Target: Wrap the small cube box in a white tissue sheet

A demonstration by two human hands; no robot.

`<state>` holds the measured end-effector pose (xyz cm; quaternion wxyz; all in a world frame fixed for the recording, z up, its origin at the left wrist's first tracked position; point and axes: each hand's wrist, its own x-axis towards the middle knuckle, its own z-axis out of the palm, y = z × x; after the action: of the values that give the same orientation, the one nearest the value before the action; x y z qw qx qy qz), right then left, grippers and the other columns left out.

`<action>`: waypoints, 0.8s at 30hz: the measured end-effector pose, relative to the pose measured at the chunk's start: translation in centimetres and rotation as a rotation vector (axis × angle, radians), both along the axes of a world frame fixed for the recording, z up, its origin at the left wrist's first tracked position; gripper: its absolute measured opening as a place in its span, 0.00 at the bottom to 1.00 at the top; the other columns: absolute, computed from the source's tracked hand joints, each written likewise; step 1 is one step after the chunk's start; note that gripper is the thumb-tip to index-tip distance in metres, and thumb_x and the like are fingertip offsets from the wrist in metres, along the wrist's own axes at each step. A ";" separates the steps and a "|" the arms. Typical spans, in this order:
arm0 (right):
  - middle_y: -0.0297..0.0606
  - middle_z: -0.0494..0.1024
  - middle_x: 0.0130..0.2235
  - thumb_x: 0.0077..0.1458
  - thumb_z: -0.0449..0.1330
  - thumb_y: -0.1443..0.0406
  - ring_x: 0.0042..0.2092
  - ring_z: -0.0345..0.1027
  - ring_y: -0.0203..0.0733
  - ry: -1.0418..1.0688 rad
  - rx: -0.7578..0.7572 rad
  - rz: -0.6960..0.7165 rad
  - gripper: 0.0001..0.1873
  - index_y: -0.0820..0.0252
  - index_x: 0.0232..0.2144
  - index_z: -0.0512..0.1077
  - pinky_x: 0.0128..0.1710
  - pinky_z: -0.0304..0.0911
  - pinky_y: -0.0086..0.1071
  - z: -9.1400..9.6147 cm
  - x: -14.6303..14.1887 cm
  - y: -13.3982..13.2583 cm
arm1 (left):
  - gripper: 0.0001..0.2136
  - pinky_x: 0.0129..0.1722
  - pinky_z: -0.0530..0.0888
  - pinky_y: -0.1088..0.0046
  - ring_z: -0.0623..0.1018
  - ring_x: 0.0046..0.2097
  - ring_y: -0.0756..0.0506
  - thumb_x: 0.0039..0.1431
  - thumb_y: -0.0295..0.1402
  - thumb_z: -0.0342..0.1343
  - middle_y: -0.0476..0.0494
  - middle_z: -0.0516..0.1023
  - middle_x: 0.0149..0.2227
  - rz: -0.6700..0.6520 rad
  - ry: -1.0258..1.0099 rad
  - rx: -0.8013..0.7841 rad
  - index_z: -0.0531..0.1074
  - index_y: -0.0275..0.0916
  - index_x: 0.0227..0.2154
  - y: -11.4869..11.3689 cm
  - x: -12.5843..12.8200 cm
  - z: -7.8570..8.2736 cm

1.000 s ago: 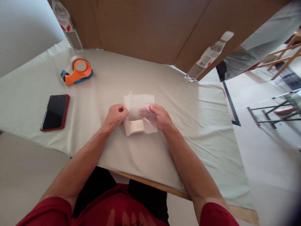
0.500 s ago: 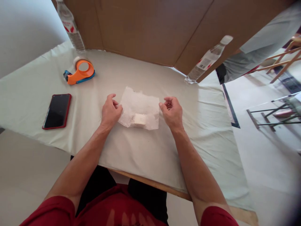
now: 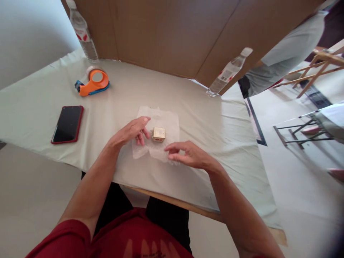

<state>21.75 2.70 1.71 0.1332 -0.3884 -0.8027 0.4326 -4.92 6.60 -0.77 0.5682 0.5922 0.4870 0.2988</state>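
Note:
A small cream-coloured printed box (image 3: 159,134) sits on a thin, whitish, see-through wrapping sheet (image 3: 169,120), which looks like bubble wrap, in the middle of the table. My left hand (image 3: 134,130) hovers over the sheet's left side, fingers spread and curved, just left of the box. At the near right edge of the sheet is my right hand (image 3: 186,154), its thumb and forefinger apart with a gap between them. Whether its fingertips touch the sheet I cannot tell. The near edge of the sheet lies crumpled below the box.
An orange and blue tape dispenser (image 3: 95,83) and a red-edged phone (image 3: 68,124) lie to the left. Two water bottles, a left one (image 3: 85,39) and a right one (image 3: 225,76), stand against a tall cardboard panel (image 3: 166,32). A person in grey (image 3: 290,53) is behind it.
The sheet's near flap has come off the box and now lies towards me, uncovering the box. My left hand has moved right, and my right hand has come nearer to me.

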 end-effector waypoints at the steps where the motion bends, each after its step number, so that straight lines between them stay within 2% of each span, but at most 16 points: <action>1: 0.34 0.81 0.31 0.58 0.61 0.56 0.31 0.70 0.38 -0.049 -0.057 0.059 0.13 0.55 0.40 0.80 0.33 0.62 0.31 0.0 0.4 -0.5 | 0.26 0.20 0.68 0.72 0.75 0.20 0.47 0.63 0.47 0.49 0.42 0.81 0.28 -0.086 0.049 -0.049 0.66 0.38 0.59 -0.1 -0.1 0.1; 2: 0.33 0.80 0.30 0.59 0.61 0.56 0.30 0.69 0.37 -0.087 -0.090 0.080 0.13 0.56 0.37 0.80 0.31 0.61 0.30 0.1 0.7 -0.9 | 0.24 0.19 0.67 0.73 0.74 0.19 0.47 0.61 0.44 0.51 0.44 0.80 0.26 -0.146 0.109 -0.058 0.68 0.38 0.57 -0.3 -0.1 0.1; 4: 0.33 0.78 0.28 0.60 0.59 0.57 0.28 0.66 0.36 -0.096 -0.080 0.009 0.13 0.57 0.33 0.79 0.29 0.58 0.30 0.2 0.9 -1.3 | 0.22 0.22 0.68 0.73 0.72 0.19 0.49 0.57 0.36 0.54 0.50 0.77 0.23 -0.165 0.237 0.057 0.71 0.39 0.54 -0.4 0.2 0.0; 7: 0.35 0.78 0.29 0.60 0.58 0.58 0.30 0.67 0.38 -0.014 0.108 -0.250 0.12 0.58 0.35 0.77 0.32 0.62 0.32 -0.1 -0.1 -0.7 | 0.21 0.31 0.71 0.72 0.74 0.27 0.49 0.51 0.32 0.53 0.51 0.75 0.25 -0.013 0.346 0.354 0.74 0.38 0.50 -0.4 1.0 -0.5; 9: 0.41 0.80 0.39 0.57 0.61 0.58 0.38 0.72 0.44 0.016 0.284 -0.350 0.14 0.59 0.43 0.76 0.40 0.66 0.37 -0.8 -1.4 0.3 | 0.25 0.39 0.74 0.69 0.77 0.37 0.46 0.49 0.32 0.53 0.45 0.79 0.36 0.052 0.353 0.473 0.73 0.36 0.53 -0.4 1.3 -0.9; 11: 0.49 0.78 0.52 0.52 0.66 0.59 0.49 0.72 0.52 -0.006 0.402 -0.314 0.25 0.60 0.52 0.72 0.49 0.67 0.44 -1.9 -2.8 1.5 | 0.33 0.49 0.74 0.63 0.77 0.49 0.41 0.49 0.34 0.53 0.37 0.78 0.50 0.020 0.329 0.523 0.65 0.34 0.61 -0.3 1.4 -1.4; 12: 0.51 0.76 0.55 0.51 0.66 0.59 0.53 0.70 0.55 -0.024 0.429 -0.273 0.28 0.60 0.55 0.71 0.52 0.66 0.47 -2.4 -3.3 2.0 | 0.37 0.54 0.73 0.60 0.75 0.54 0.39 0.48 0.34 0.54 0.34 0.75 0.56 -0.025 0.326 0.534 0.60 0.34 0.65 -0.3 1.4 -1.7; 15: 0.49 0.78 0.53 0.54 0.64 0.60 0.54 0.71 0.56 -0.047 0.458 -0.231 0.24 0.58 0.53 0.72 0.55 0.66 0.49 -3.3 -3.2 2.9 | 0.43 0.64 0.63 0.52 0.68 0.64 0.34 0.49 0.34 0.56 0.30 0.68 0.64 -0.180 0.406 0.540 0.50 0.34 0.69 -0.3 1.4 -2.4; 18: 0.47 0.79 0.51 0.56 0.63 0.56 0.51 0.73 0.53 -0.010 0.513 -0.419 0.23 0.56 0.52 0.73 0.53 0.68 0.48 -3.2 0.0 3.0 | 0.46 0.69 0.56 0.49 0.58 0.70 0.31 0.50 0.41 0.61 0.28 0.62 0.68 -0.257 0.523 0.551 0.49 0.34 0.70 -0.3 1.8 -2.8; 21: 0.49 0.78 0.53 0.55 0.63 0.53 0.49 0.74 0.53 -0.045 0.532 -0.659 0.26 0.58 0.53 0.72 0.48 0.70 0.48 -3.1 5.1 2.9 | 0.49 0.70 0.52 0.49 0.53 0.72 0.29 0.50 0.49 0.63 0.27 0.55 0.71 -0.291 0.621 0.546 0.49 0.34 0.70 -0.5 2.4 -2.9; 22: 0.49 0.78 0.53 0.54 0.62 0.53 0.48 0.74 0.53 -0.081 0.519 -0.714 0.27 0.58 0.53 0.72 0.46 0.71 0.48 -3.3 6.8 2.9 | 0.49 0.70 0.52 0.50 0.52 0.72 0.28 0.50 0.49 0.64 0.26 0.55 0.71 -0.293 0.648 0.548 0.49 0.34 0.70 -0.6 2.6 -2.9; 24: 0.51 0.79 0.51 0.53 0.62 0.52 0.49 0.74 0.56 -0.189 0.466 -0.730 0.27 0.59 0.52 0.72 0.48 0.70 0.53 -3.7 9.4 2.8 | 0.49 0.70 0.52 0.50 0.52 0.72 0.27 0.50 0.50 0.64 0.26 0.55 0.71 -0.287 0.685 0.563 0.50 0.33 0.69 -0.7 2.8 -3.0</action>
<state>31.17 5.51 -2.00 0.2874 -0.6439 -0.6976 0.1272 -2.10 5.86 -3.81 0.2272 0.8494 0.4598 0.1249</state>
